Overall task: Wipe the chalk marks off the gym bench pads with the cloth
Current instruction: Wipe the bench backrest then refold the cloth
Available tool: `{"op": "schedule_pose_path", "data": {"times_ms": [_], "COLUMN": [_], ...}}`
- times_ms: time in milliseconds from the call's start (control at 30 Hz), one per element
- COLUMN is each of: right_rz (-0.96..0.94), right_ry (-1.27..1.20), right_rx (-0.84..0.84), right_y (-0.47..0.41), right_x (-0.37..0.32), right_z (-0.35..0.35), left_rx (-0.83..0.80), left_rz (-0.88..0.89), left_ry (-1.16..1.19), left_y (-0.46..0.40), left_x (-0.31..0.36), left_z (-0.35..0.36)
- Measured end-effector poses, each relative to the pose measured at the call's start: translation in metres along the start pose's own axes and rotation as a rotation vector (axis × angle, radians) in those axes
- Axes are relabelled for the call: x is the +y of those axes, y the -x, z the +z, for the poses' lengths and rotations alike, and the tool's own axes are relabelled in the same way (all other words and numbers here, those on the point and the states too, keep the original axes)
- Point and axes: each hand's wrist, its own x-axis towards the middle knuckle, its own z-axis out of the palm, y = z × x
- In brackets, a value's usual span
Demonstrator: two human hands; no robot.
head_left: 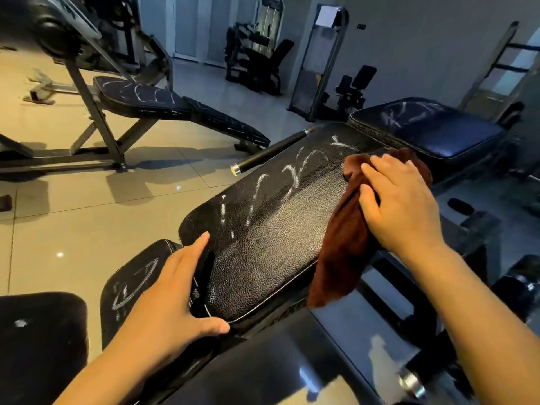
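Bench pad [263, 244]: black pebbled leatherette, slight sheen. Cloth [344, 247]: brown, soft, matt. Floor [87, 223]: glossy tile.

A long black textured-leather bench pad [271, 229] is lying in the middle, white chalk marks [280, 182] crossing its far half. The right hand [400, 206] is pressing a crumpled brown cloth [347, 244] against the pad's right edge, the cloth's tail hanging over that side. The left hand [172, 290] is resting on the pad's near left corner, fingers spread. A smaller chalk-marked black pad [128, 285] is sitting just left of it, and a dark blue chalked pad [432, 127] is standing beyond its far end.
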Motion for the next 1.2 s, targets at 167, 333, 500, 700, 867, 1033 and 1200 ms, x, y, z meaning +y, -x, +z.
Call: {"op": "schedule_pose_path", "data": {"times_ms": [167,333,500,700,867,1033,1200], "right_rz": [-0.106,-0.381,-0.606,-0.194,0.142,0.425,0.516], "right_ry": [0.075,-0.035,-0.039,-0.172,-0.381,-0.671,-0.859], "right_rx": [-0.102,-0.202,-0.133,0.230,0.418,0.574,0.534], "right_y": [0.028,0.084,0.113,0.084,0.037,0.058,0.103], "right_x": [-0.090,-0.180,-0.153,-0.089,-0.061,-0.114,-0.187], "right_z": [0.015,0.037,0.038,0.042,0.045,0.062,0.074], "left_rx": [0.006,-0.010,-0.043,0.020,-0.009,-0.063,0.017], "left_rz": [-0.025,-0.037,0.006,-0.028,-0.081,-0.136,-0.145], "left_ry": [-0.021,0.131,0.053,0.050,0.056,0.245,0.372], "left_y": [-0.001,0.003,0.015,0.021,0.025,0.019,0.019], "left_x": [0.005,-0.002,-0.007,-0.005,0.006,0.017,0.025], "left_z": [-0.002,-0.008,-0.017,-0.013,0.001,-0.008,0.004]}}
